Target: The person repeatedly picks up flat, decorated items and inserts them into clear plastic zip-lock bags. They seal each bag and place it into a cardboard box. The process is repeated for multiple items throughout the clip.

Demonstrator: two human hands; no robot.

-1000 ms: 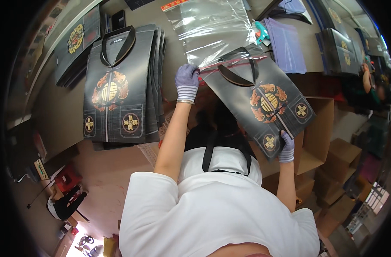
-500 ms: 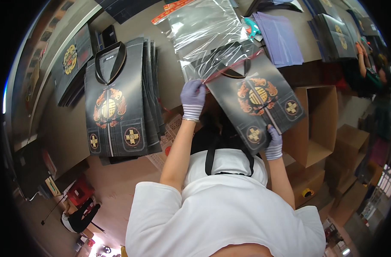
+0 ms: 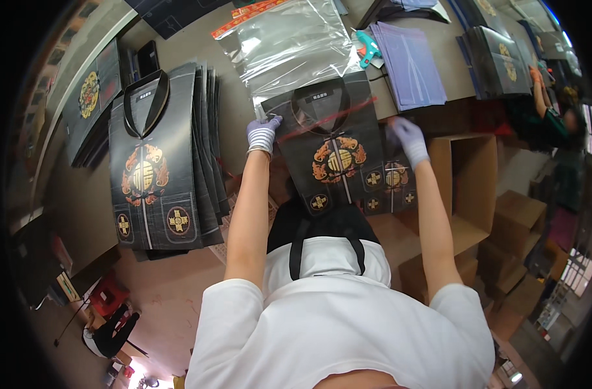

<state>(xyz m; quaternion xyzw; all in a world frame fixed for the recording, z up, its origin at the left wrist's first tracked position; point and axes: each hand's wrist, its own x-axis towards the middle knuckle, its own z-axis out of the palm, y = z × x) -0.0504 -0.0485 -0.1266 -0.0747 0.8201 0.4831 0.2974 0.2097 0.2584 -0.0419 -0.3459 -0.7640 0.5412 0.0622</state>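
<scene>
**Across a Laden Desk (image 3: 232, 97)**

Two bag stacks (image 3: 154, 214) lie left, a phone (image 3: 147, 58) just beyond the nearer. A bag (image 3: 341, 155) sits between left hand (image 3: 263, 134) and right hand (image 3: 409, 139), plastic packaging (image 3: 289, 42) on its far side; rightward, a glue gun (image 3: 368, 48), then stacked sheets (image 3: 411, 68). Near right, a carton (image 3: 475, 185).

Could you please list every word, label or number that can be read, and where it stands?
I won't copy printed wording, only place it.
Bag at left hand: gold characters in emblems; collar label too small to read.
Bag stack: matching marks.
Clear sleeves: red-orange strip, print unreadable.
</scene>
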